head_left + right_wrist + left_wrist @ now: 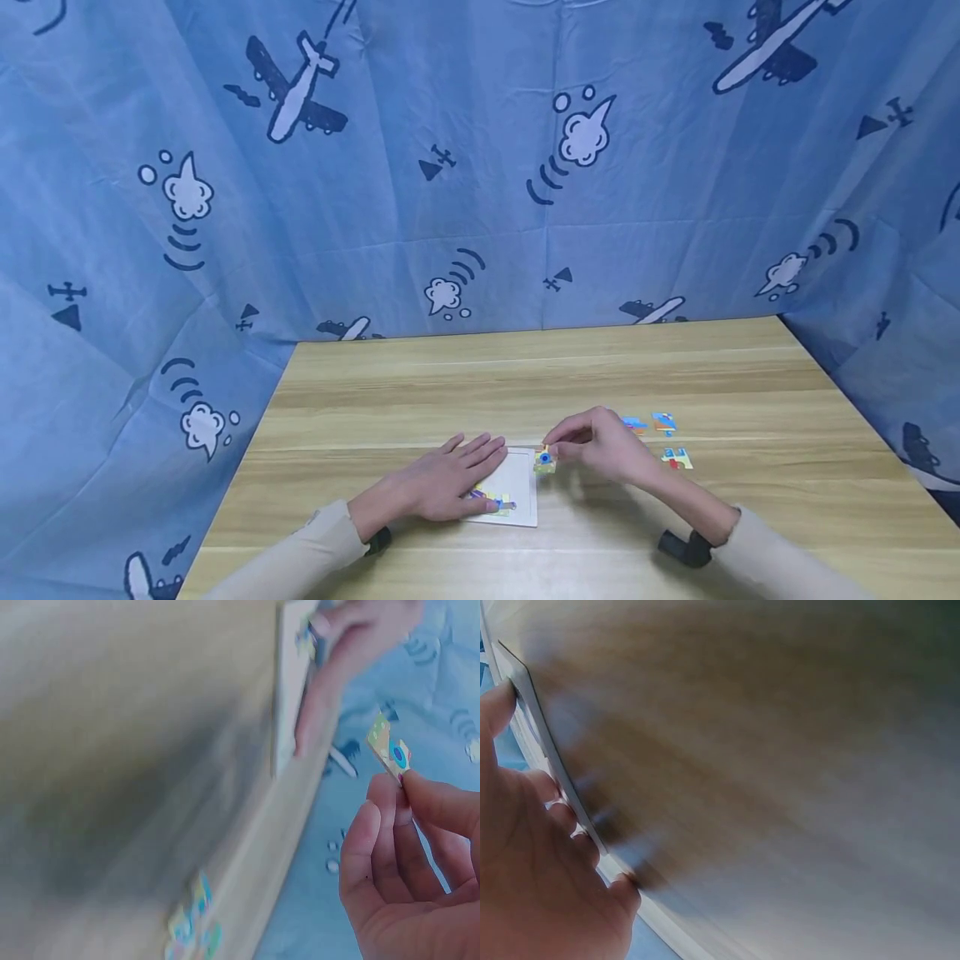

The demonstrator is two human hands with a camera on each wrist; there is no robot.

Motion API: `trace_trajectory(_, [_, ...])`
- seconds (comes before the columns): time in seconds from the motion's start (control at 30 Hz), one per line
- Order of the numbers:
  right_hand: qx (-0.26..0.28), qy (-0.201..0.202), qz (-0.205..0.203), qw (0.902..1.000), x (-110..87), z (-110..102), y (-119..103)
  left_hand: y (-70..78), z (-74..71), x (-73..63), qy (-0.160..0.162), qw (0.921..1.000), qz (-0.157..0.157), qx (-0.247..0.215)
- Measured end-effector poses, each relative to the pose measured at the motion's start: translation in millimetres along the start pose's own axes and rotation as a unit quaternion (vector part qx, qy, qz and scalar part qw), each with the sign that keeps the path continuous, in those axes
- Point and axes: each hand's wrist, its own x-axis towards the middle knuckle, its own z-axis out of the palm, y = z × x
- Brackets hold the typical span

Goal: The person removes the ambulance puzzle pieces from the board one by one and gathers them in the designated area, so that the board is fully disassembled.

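Note:
My left hand point(455, 481) lies with straight, spread fingers across a white puzzle tray point(523, 483), its thumb over the near edge where a few colourful puzzle pieces point(504, 504) are set in. Much of the tray's left side is hidden under that hand. Thumb and fingertips of my right hand point(602, 446) pinch a yellow and green puzzle piece with a blue round mark point(544, 458), held at the tray's right edge. In the right wrist view this puzzle piece point(388, 746) tilts up from the fingertips, above the table.
Loose puzzle pieces lie on the wooden table point(360, 400) beyond and right of my right hand: a blue and orange piece point(663, 422), a partly covered blue piece point(634, 424) and a yellow one with red point(677, 458). A blue airplane-print curtain point(495, 208) hangs along the table's back and sides.

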Motion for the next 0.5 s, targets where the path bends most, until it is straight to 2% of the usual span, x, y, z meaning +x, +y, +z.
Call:
trace_trajectory(0.27, [-0.005, 0.037, 0.034, 0.9987, -12.5, -33.1, 6.8, -0.3, -2.3, -0.7, -0.004, 1.0000, 0.001, -0.002])
trace_trajectory(0.5, [-0.027, 0.039, 0.057, 0.9972, -26.1, -52.4, 18.8, 0.4, -0.9, -0.7, -0.003, 1.0000, 0.004, -0.003])
